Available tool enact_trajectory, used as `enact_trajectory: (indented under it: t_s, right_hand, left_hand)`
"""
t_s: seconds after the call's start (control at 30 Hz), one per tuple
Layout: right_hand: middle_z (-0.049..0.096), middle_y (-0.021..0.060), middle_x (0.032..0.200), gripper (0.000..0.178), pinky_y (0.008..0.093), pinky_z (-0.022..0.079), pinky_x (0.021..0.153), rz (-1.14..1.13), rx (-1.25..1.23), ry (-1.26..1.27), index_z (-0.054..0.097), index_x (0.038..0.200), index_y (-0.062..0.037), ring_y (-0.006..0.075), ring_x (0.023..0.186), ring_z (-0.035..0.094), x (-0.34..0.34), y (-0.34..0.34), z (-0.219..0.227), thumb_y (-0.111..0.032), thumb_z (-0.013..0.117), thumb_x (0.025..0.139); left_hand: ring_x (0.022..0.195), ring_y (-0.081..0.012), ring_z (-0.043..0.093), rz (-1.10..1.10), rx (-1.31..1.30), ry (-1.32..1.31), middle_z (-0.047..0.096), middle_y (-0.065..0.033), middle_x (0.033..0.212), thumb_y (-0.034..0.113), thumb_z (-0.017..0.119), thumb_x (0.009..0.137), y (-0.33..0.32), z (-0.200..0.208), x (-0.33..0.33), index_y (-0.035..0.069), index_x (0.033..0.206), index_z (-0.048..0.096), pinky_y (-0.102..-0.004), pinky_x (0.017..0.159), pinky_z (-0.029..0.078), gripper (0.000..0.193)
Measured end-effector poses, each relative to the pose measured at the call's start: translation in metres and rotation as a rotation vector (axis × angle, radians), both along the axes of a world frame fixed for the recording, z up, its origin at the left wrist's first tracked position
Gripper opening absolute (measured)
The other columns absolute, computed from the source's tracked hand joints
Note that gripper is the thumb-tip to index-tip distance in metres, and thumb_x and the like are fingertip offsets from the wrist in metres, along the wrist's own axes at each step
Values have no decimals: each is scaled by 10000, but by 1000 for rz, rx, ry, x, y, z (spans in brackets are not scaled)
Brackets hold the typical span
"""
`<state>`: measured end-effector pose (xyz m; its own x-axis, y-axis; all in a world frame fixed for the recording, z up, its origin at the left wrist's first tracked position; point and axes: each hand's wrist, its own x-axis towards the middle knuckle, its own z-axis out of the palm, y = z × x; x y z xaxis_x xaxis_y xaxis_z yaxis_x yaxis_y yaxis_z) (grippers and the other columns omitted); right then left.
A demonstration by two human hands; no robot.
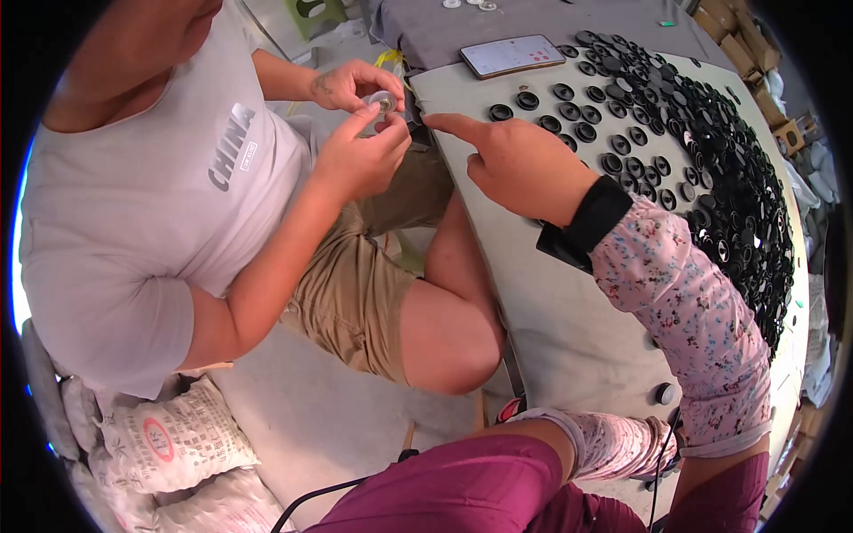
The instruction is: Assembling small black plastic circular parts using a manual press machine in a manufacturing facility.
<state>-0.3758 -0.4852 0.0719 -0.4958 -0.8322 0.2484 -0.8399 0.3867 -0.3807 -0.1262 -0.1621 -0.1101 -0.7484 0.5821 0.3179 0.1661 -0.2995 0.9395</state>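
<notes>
My right hand (524, 164) reaches over the pale tabletop (569, 311) with its index finger stretched out to the left. Nothing shows in it; its other fingers are mostly hidden beneath. A black band (591, 222) wraps the wrist above a floral sleeve. The fingertip points toward a co-worker's hands (369, 133), a small gap away, which hold a small clear round piece (383, 103). Small round black plastic pieces with raised rims (585, 131) lie just beyond my hand. My left forearm, in a floral sleeve (622, 444), runs rightward; its hand is hidden behind my right arm.
A large heap of black round pieces (733, 191) covers the table's right side. A phone (512, 56) lies at the far edge by a grey cloth (426, 31). The co-worker sits at left, knee (453, 346) against the table. White sacks (178, 435) stand lower left.
</notes>
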Motion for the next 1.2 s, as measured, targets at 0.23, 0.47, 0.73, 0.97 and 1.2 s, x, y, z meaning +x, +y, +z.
enact_trajectory:
  t_s: [0.23,0.47,0.73,0.97,1.2]
  right_hand:
    - [697,148,757,542,443,559,575,-47,120,172,534,1442,-158,322,693,704,0,-14,4,-94,556,904]
    - [657,109,712,440,435,491,495,230,136,-90,636,1272,-101,319,555,639,92,106,0,-137,695,837]
    - [664,87,709,290,351,508,520,39,51,-522,740,1063,-54,249,537,639,203,244,67,-53,757,773]
    - [691,91,827,159,279,492,616,-448,-431,-660,705,1044,40,160,657,629,270,312,59,-50,679,915]
    - [725,120,807,155,270,506,618,-336,-598,-853,716,982,69,184,658,672,258,334,21,0,679,848]
  left_hand:
    - [724,-354,652,0,-37,56,647,-140,787,209,698,799,9,25,5,53,852,664,-456,675,539,168]
    - [719,-375,657,17,-117,162,652,-155,784,205,708,780,17,43,-4,45,816,669,-467,668,543,168]
    - [713,-399,661,77,-255,259,658,-174,782,200,719,760,37,62,-25,35,775,675,-480,660,548,172]
    - [729,-407,672,-36,-290,289,651,-186,757,262,740,738,64,95,-13,38,747,691,-494,654,544,229]
    - [754,-378,675,-38,-326,244,656,-161,783,243,722,769,36,103,-21,22,747,673,-476,665,542,227]
